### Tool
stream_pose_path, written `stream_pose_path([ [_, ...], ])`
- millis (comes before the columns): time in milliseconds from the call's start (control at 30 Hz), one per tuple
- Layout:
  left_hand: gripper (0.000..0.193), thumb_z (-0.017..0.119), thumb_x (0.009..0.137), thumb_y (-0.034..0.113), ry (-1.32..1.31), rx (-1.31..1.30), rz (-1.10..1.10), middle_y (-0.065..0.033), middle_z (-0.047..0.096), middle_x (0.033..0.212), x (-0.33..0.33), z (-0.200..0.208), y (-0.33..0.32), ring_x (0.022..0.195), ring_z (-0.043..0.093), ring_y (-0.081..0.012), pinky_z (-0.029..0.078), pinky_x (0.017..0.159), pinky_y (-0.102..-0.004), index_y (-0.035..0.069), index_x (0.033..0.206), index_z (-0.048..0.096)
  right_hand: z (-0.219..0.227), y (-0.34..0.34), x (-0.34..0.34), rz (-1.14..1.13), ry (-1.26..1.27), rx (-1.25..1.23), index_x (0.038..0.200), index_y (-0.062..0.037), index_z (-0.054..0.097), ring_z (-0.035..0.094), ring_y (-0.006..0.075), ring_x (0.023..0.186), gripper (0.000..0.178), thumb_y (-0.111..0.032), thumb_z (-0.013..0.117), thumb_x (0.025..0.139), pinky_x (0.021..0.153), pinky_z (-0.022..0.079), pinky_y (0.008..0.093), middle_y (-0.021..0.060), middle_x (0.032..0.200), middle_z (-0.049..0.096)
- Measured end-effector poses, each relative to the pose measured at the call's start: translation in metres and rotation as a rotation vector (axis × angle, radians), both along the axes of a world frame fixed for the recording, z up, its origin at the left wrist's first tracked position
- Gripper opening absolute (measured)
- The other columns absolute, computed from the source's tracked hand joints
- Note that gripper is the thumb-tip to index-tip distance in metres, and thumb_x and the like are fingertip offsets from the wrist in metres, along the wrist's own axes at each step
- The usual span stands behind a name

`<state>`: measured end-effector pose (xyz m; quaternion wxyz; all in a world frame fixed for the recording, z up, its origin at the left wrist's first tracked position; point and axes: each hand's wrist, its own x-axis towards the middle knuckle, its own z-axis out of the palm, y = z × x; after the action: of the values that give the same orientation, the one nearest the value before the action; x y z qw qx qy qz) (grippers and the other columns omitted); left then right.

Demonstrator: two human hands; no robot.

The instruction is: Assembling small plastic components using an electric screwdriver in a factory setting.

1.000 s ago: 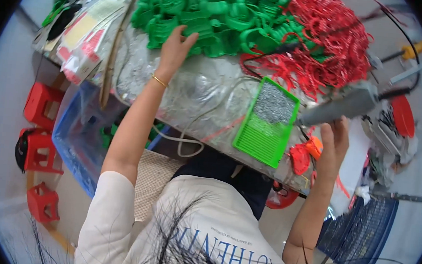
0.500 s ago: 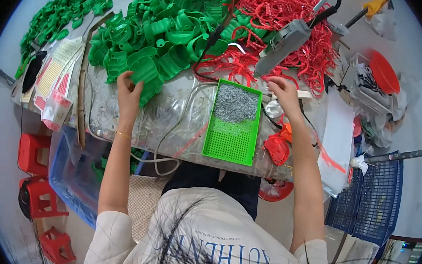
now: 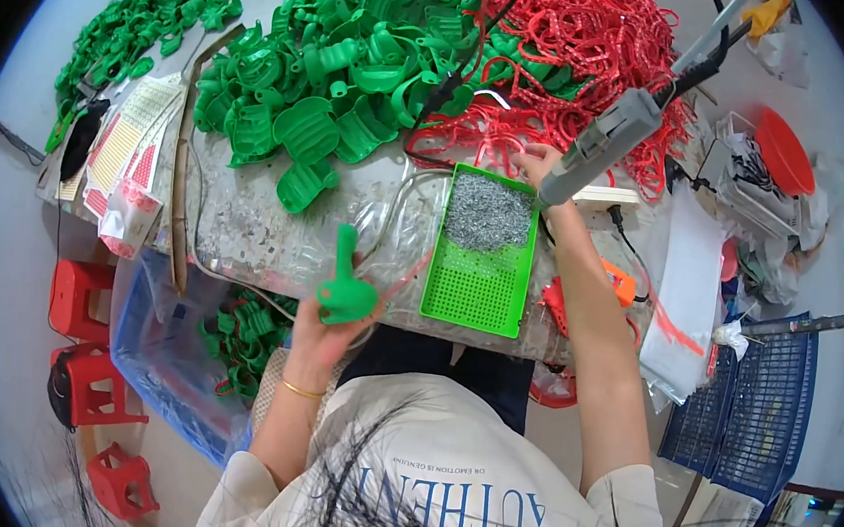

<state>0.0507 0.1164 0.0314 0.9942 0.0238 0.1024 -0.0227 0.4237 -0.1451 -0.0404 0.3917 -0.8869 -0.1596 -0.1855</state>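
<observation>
My left hand (image 3: pixel 321 333), low by the table's front edge, is closed around a green plastic part (image 3: pixel 346 297); a narrow handle-like arm points up from its rounded body. My right hand (image 3: pixel 539 163) reaches past the far right corner of a bright green tray (image 3: pixel 473 313), its curled fingers at the near edge of a pile of red straps (image 3: pixel 602 38). What those fingertips grip is too small to make out. Small silvery screws (image 3: pixel 487 214) fill the tray's far half. Beside my right wrist hangs a grey electric screwdriver (image 3: pixel 603 149).
A big heap of green plastic parts (image 3: pixel 361 47) covers the far left of the table. Orange-red pieces (image 3: pixel 619 281) lie under my right forearm. A blue-lined bin (image 3: pixel 167 362) stands below left, near red stools (image 3: pixel 88 300). White sheets (image 3: pixel 679 306) lie at the right.
My left hand has drawn back from the green heap toward me, now with a green part. My right hand has moved slightly left and farther, to the red straps. The screwdriver hangs lower and farther right.
</observation>
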Motion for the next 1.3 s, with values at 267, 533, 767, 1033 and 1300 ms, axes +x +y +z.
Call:
stream_pose_path([
  [267, 0.062, 0.049, 0.087, 0.036, -0.035, -0.064, -0.274, -0.0219, 0.045, 0.130, 0.002, 0.023, -0.047, 0.115, 0.047, -0.0344, 0.039, 0.096, -0.0488, 0.011, 0.141, 0.033, 0.051, 0.003, -0.036, 0.057, -0.231, 0.193, 0.100, -0.0005, 0.061, 0.056, 0.0103, 0.068, 0.032, -0.019, 0.073, 0.076, 0.060, 0.046, 0.0239, 0.0037, 0.081, 0.062],
  [533, 0.053, 0.041, 0.094, 0.041, 0.118, -0.346, -0.271, -0.0173, 0.041, 0.138, 0.011, 0.021, -0.063, 0.122, 0.041, -0.0360, 0.031, 0.100, -0.0551, 0.008, 0.135, 0.042, 0.151, -0.050, -0.123, -0.132, -0.026, 0.190, 0.101, -0.0008, 0.066, 0.058, 0.0127, 0.077, 0.030, -0.026, 0.065, 0.084, 0.069, 0.045, 0.0271, 0.0037, 0.087, 0.066],
  [767, 0.053, 0.039, 0.095, 0.045, -0.061, -0.283, -0.412, -0.0148, 0.042, 0.138, 0.023, 0.029, -0.082, 0.122, 0.045, -0.0342, 0.041, 0.096, -0.0495, 0.014, 0.139, 0.036, 0.182, -0.075, -0.232, -0.063, 0.463, 0.344, 0.109, 0.0003, 0.063, 0.053, 0.0049, 0.077, 0.026, -0.017, 0.058, 0.090, 0.069, 0.042, 0.0192, -0.0013, 0.088, 0.061],
  [1033, 0.051, 0.040, 0.096, 0.042, -0.053, -0.108, -0.476, -0.0119, 0.044, 0.137, 0.020, 0.025, -0.105, 0.125, 0.044, -0.0303, 0.039, 0.100, -0.0509, 0.012, 0.138, 0.036, 0.188, -0.028, -0.293, 0.212, 0.742, 0.358, 0.110, 0.0018, 0.060, 0.056, 0.0054, 0.080, 0.025, -0.011, 0.060, 0.089, 0.069, 0.044, 0.0190, 0.0006, 0.090, 0.062],
  [1300, 0.053, 0.054, 0.092, 0.037, -0.071, 0.086, -0.378, -0.0064, 0.046, 0.133, 0.015, 0.025, -0.110, 0.121, 0.047, -0.0226, 0.037, 0.102, -0.0465, 0.014, 0.137, 0.035, 0.168, -0.019, -0.287, 0.219, 0.786, 0.310, 0.099, 0.0018, 0.060, 0.054, 0.0045, 0.073, 0.017, -0.010, 0.061, 0.088, 0.065, 0.043, 0.0194, -0.0002, 0.083, 0.061],
])
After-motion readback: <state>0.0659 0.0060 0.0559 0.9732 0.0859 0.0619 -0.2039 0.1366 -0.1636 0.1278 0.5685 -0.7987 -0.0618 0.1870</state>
